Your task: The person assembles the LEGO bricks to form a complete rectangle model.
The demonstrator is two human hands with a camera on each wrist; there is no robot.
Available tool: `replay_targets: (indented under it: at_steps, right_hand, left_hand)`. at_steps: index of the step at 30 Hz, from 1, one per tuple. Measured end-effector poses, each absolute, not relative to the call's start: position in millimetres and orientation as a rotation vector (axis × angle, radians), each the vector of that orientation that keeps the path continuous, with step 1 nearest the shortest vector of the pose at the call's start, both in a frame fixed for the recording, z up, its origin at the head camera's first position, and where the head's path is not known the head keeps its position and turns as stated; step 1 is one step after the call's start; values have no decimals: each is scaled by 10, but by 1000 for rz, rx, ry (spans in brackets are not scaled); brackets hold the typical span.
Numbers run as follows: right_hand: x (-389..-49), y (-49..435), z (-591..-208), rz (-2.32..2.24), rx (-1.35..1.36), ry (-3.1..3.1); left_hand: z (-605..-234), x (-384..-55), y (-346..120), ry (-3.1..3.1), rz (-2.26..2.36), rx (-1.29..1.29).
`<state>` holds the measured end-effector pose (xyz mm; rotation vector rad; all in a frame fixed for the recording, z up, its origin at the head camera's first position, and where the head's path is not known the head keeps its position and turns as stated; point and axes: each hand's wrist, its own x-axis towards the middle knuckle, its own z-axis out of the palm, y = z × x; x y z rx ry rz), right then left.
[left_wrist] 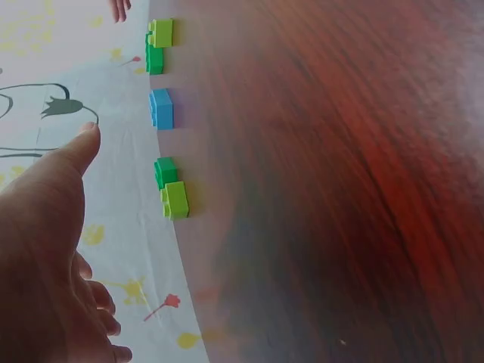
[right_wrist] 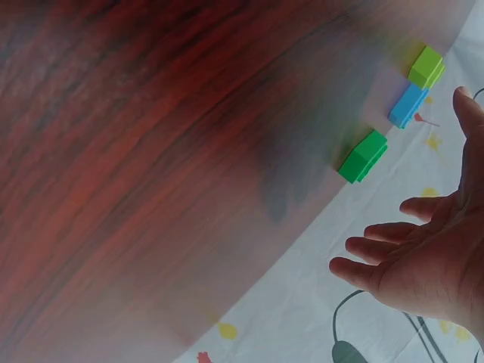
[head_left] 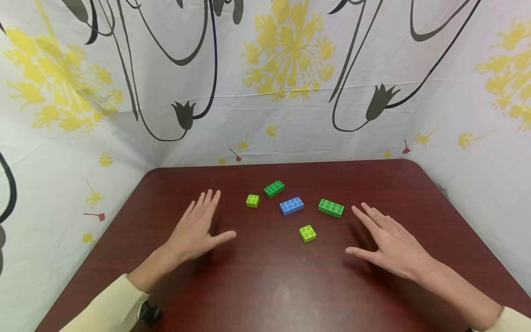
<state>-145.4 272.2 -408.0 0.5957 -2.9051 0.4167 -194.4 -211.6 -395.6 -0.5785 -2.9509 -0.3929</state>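
Observation:
Both hands hover over the table with fingers stretched out and nothing in them. My left hand is left of the bricks, its thumb pointing right. My right hand is at the right, fingertips close to a green eight-stud brick. Between the hands lie a blue brick, a second green brick behind it, a small lime brick nearest the left hand, and another lime brick in front. All lie apart, studs up. In the right wrist view the green brick shows beyond the fingers.
The dark red-brown table has rounded far corners. A white cloth with yellow flowers and grey stems hangs behind it and along both sides. A black strap shows at the left sleeve.

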Motion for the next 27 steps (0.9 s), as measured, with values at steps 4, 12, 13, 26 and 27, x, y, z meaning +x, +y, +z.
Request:
replay_targets:
  at_steps: [4, 12, 13, 26, 27]
  right_hand:
    - [-1480, 2697, -4095, 413, 609, -2906]
    - [-1513, 2603, -4098, 436, 600, -2918]
    - [-1520, 2589, -4101, 444, 602, -2920]
    - [-1595, 2455, -4108, 664, 526, -2998]
    - [-1605, 2454, -4108, 705, 515, -3007]
  left_hand:
    - [-3940, -1982, -2051, -2960, -429, -589]
    - [-3937, -2070, -1888, -2965, -523, -625]
    - [-3937, -2084, -1867, -2969, -534, -625]
    - [-3988, -2211, -1584, -3002, -728, -637]
    - [-3992, -2220, -1558, -3005, -745, -639]
